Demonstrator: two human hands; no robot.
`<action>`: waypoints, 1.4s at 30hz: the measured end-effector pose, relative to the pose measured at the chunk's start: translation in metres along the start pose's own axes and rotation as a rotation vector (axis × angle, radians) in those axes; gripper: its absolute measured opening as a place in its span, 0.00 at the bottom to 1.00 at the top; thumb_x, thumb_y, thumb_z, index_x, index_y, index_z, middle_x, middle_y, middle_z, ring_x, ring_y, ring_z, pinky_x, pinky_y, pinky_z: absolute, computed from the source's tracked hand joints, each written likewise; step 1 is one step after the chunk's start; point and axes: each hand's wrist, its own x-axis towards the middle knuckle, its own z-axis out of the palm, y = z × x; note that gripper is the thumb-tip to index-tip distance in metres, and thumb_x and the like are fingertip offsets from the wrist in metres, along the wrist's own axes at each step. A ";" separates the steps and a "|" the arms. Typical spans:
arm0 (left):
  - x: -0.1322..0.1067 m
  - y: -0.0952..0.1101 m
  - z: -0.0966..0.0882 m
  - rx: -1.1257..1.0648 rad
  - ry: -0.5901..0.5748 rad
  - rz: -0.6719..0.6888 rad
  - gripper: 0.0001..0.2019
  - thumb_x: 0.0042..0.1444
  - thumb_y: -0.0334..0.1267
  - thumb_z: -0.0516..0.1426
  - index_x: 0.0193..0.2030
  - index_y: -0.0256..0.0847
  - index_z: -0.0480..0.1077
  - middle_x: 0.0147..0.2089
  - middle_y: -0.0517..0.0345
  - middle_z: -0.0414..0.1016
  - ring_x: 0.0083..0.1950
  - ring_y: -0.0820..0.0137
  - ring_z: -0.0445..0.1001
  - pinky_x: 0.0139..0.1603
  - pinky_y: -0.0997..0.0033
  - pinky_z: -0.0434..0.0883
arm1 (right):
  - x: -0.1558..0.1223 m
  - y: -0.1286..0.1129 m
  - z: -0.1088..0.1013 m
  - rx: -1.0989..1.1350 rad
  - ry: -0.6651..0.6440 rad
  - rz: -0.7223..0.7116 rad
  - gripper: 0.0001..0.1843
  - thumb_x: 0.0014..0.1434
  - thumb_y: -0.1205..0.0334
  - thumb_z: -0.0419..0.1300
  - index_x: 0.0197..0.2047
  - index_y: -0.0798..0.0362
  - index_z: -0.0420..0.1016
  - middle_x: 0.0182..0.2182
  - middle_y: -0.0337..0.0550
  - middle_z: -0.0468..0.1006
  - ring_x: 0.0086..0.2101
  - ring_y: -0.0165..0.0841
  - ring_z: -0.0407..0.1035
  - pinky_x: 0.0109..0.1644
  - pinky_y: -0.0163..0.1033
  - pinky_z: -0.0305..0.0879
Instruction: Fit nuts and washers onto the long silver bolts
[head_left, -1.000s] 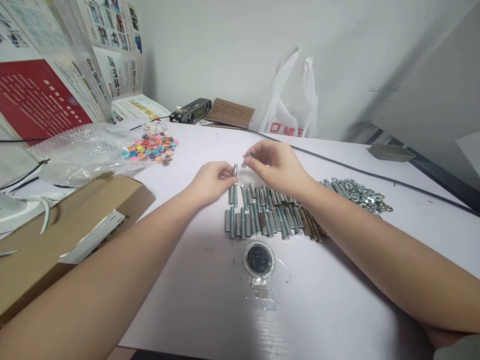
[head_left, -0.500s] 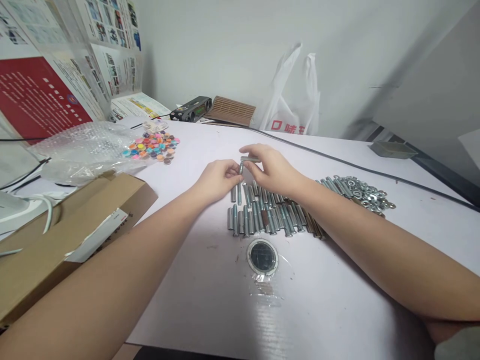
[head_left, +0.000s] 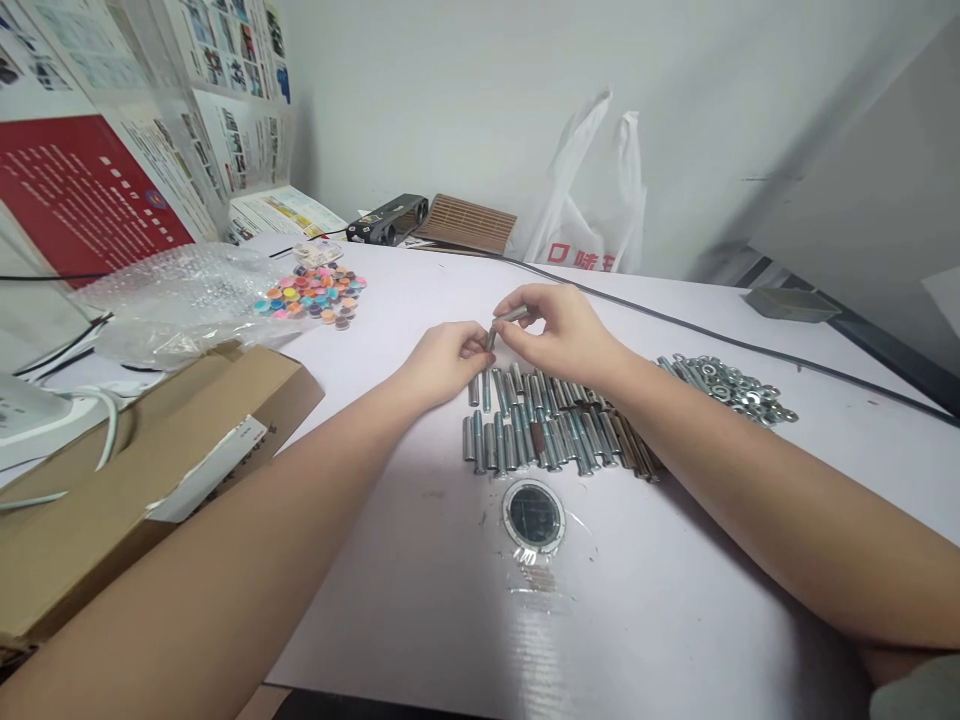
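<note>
My left hand point(head_left: 446, 362) pinches a small bolt point(head_left: 491, 338) upright between thumb and fingers, just beyond the rows of hardware. My right hand point(head_left: 566, 325) grips a grey metal sleeve point(head_left: 512, 314) that lies tilted, its left end at the top of the bolt. Whether the two pieces touch or overlap is too small to tell. Below my hands, bolts and metal sleeves point(head_left: 517, 440) lie side by side in two rows, some of them brownish. My right forearm hides the right part of these rows.
Nuts and washers point(head_left: 742, 388) are heaped at the right. A round dark disc point(head_left: 534, 515) is taped to the white table in front. Colourful caps point(head_left: 322, 292), bubble wrap point(head_left: 187, 290) and a cardboard box point(head_left: 225, 420) are on the left. A black cable point(head_left: 675, 318) crosses behind.
The sleeve in my right hand has tipped from nearly level to slanting, its right end higher. My left hand keeps its pinch on the bolt. The whole view has shifted slightly.
</note>
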 end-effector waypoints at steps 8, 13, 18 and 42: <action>0.000 0.001 -0.001 0.033 0.010 0.004 0.06 0.53 0.34 0.58 0.38 0.38 0.74 0.36 0.57 0.77 0.37 0.70 0.73 0.40 0.69 0.66 | -0.003 0.001 0.010 0.006 -0.066 0.019 0.13 0.57 0.62 0.57 0.42 0.58 0.76 0.31 0.42 0.77 0.31 0.30 0.69 0.37 0.37 0.64; 0.000 0.000 -0.001 0.027 0.005 0.009 0.06 0.54 0.35 0.58 0.38 0.38 0.74 0.36 0.58 0.77 0.36 0.71 0.72 0.40 0.70 0.66 | -0.004 0.001 0.011 0.065 -0.059 0.072 0.23 0.58 0.58 0.58 0.54 0.61 0.68 0.29 0.41 0.74 0.29 0.30 0.68 0.36 0.37 0.64; 0.000 -0.001 -0.001 0.030 0.026 -0.038 0.06 0.53 0.37 0.60 0.37 0.38 0.72 0.36 0.57 0.76 0.37 0.69 0.73 0.40 0.68 0.67 | -0.004 -0.002 0.001 0.036 0.000 0.120 0.20 0.58 0.59 0.58 0.51 0.60 0.67 0.27 0.41 0.73 0.28 0.30 0.67 0.36 0.38 0.65; 0.000 -0.008 -0.002 -0.270 -0.036 -0.063 0.17 0.51 0.38 0.61 0.48 0.37 0.71 0.46 0.50 0.76 0.47 0.68 0.75 0.52 0.66 0.70 | -0.036 0.061 -0.153 -0.506 -0.240 0.998 0.32 0.51 0.37 0.61 0.52 0.51 0.74 0.45 0.61 0.74 0.40 0.46 0.69 0.39 0.51 0.61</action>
